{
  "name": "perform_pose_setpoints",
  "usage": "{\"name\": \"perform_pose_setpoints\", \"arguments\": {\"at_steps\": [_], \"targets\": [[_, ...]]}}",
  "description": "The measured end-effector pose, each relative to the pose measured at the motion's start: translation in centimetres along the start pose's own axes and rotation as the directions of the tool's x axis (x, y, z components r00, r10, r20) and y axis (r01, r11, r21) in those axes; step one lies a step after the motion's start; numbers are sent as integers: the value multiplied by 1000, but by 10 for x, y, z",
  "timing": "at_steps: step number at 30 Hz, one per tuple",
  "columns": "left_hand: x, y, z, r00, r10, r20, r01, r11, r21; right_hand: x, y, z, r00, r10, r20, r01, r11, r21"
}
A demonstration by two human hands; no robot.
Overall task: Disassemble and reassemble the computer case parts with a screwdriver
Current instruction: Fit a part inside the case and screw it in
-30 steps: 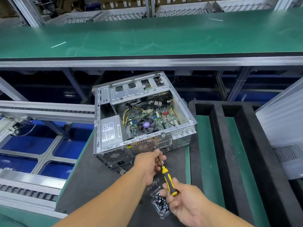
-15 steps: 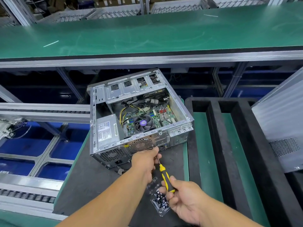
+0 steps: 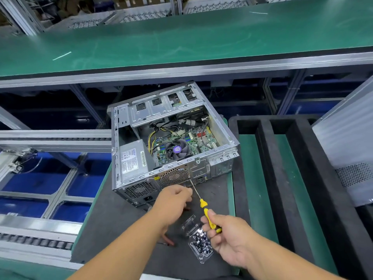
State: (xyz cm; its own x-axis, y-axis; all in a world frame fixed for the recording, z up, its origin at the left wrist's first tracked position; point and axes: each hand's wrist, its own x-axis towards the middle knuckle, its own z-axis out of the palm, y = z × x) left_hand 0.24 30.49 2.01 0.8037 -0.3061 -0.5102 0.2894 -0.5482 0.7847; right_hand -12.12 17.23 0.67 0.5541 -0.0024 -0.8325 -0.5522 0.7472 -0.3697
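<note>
The case (image 3: 173, 146) lies open on its side on the dark worktop (image 3: 113, 223), its back panel facing you. Your right hand (image 3: 228, 237) grips the yellow screwdriver (image 3: 203, 209), and its tip touches the back panel beside the fan grille. Your left hand (image 3: 171, 201) has curled fingers right next to the shaft; you cannot tell if they pinch it. A clear box of screws (image 3: 199, 243) sits under your right hand. Black foam (image 3: 264, 158) runs along the case's right edge.
</note>
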Motion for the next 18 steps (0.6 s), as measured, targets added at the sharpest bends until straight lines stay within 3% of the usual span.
{"name": "perform_pose_setpoints", "arguments": {"at_steps": [2,5,8,11,18], "targets": [[-18,-9,-10,994,107,26,-109,986,122,0,-2,-5,999,3,32,-2,999,-33],[-42,-29,-12,973,145,182,-199,924,327,2,-7,-18,984,-176,-32,161,948,-274],[-51,-49,-1,944,209,257,-328,706,628,2,-12,-41,926,-367,-83,286,830,-479],[-47,-52,13,934,306,183,-349,680,644,-3,-10,-63,869,-476,-136,324,755,-570],[-23,-18,54,904,405,140,-398,674,622,-9,13,-85,802,-545,-245,363,770,-525]]}}
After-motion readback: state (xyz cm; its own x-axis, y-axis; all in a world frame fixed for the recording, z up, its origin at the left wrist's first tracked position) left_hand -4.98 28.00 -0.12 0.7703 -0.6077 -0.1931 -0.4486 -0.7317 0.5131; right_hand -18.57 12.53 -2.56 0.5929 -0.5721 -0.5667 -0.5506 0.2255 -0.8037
